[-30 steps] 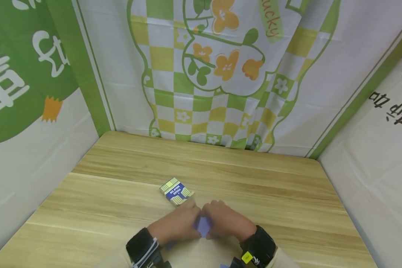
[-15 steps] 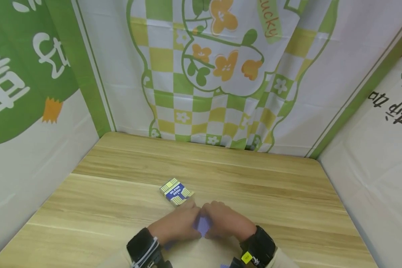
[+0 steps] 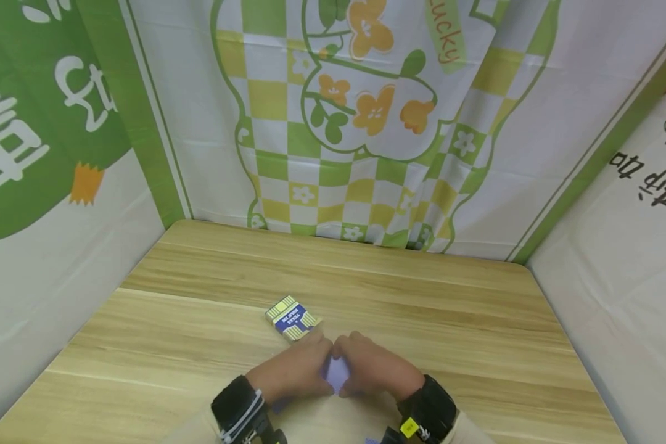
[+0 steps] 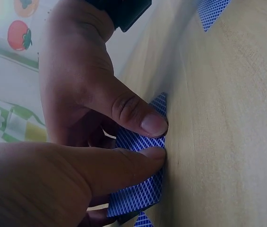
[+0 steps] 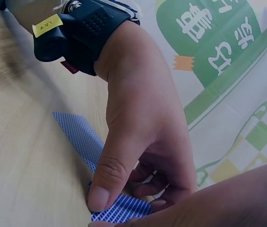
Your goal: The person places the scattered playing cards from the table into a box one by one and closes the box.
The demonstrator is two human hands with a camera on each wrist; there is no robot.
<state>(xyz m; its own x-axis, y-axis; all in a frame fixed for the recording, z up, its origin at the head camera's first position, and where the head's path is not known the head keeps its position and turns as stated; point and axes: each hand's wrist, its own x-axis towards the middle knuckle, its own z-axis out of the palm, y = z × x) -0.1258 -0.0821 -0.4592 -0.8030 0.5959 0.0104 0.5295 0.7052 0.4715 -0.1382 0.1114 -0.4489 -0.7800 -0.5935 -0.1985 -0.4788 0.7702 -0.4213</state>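
Both hands meet at the table's front middle over blue crosshatch-backed card stock (image 3: 337, 373), which looks like playing cards. My left hand (image 3: 296, 371) and right hand (image 3: 373, 365) pinch it from either side. In the left wrist view, both thumbs press the patterned face of the blue card (image 4: 135, 194), and its edge is at the tabletop. Fingers curl behind it; whether one or more cards are held, I cannot tell. Another blue card (image 5: 81, 137) is beside my left hand in the right wrist view. A further card (image 4: 212, 12) shows near the right wrist.
A blue and yellow card box (image 3: 293, 318) marked "Texas Hold'em" lies just beyond my left hand. The wooden table (image 3: 449, 296) is enclosed by printed cloth walls (image 3: 355, 185). Black camera straps (image 3: 430, 407) sit on both wrists.
Both hands stay in place with slight finger shifts; the held card's tilt changes a little. The card box has not moved.
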